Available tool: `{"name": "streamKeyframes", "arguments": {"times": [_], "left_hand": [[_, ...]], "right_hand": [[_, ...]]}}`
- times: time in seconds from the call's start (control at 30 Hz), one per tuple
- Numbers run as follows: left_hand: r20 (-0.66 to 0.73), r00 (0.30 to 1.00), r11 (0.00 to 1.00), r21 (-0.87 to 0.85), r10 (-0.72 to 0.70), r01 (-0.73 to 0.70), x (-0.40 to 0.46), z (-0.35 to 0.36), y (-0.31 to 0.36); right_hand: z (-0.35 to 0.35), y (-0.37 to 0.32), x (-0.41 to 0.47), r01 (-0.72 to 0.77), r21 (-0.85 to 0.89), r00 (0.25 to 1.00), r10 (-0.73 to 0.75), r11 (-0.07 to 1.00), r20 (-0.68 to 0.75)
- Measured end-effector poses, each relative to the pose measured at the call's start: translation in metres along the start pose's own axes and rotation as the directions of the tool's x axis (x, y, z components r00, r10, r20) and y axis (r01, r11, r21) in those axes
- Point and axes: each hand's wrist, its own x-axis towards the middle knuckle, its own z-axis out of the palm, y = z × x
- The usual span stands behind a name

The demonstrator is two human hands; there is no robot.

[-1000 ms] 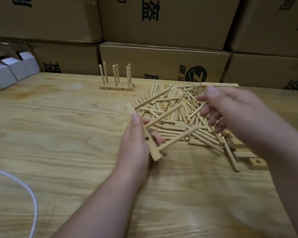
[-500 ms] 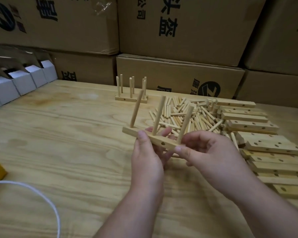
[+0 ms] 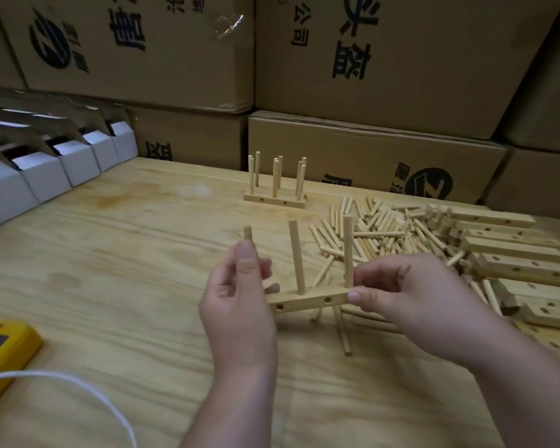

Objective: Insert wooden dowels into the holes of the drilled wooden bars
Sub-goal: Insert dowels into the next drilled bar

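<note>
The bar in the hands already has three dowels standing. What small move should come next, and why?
Probably set the bar down beside the finished bars at the back: its three dowels stand upright, and both the left hand and right hand hold it.

Two bare forearms are showing from the bottom edge of the head view, with no sleeves, cuffs or gloves covering them as far as the frame reaches. The left hand [image 3: 240, 305] is wearing no ring, watch or band on the parts facing the camera, and the right hand [image 3: 411, 305] is likewise showing none (its wrist is only partly in view). The fingernails are appearing short and unpainted, most plainly on the left thumb and the right thumb. Nothing is hanging from either wrist.
</note>
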Motion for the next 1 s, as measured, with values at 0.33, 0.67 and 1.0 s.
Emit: {"name": "streamKeyframes", "arguments": {"times": [0.33, 0.67, 1.0], "left_hand": [[0.107, 0.990, 0.955, 0.275, 0.087, -0.113, -0.006, 0.003, -0.003], [0.117, 0.987, 0.960, 0.244, 0.110, -0.136, -0.009, 0.006, 0.001], [0.084, 0.995, 0.998, 0.038, 0.054, -0.057, -0.015, 0.009, 0.005]], "right_hand": [[0.002, 0.013, -0.004, -0.044, 0.024, 0.999, 0.044, 0.999, 0.004], [0.001, 0.017, -0.007, -0.035, 0.013, 0.999, 0.035, 0.999, 0.028], [-0.005, 0.024, 0.001, -0.098, -0.078, 0.995, 0.100, 0.992, 0.026]]}}
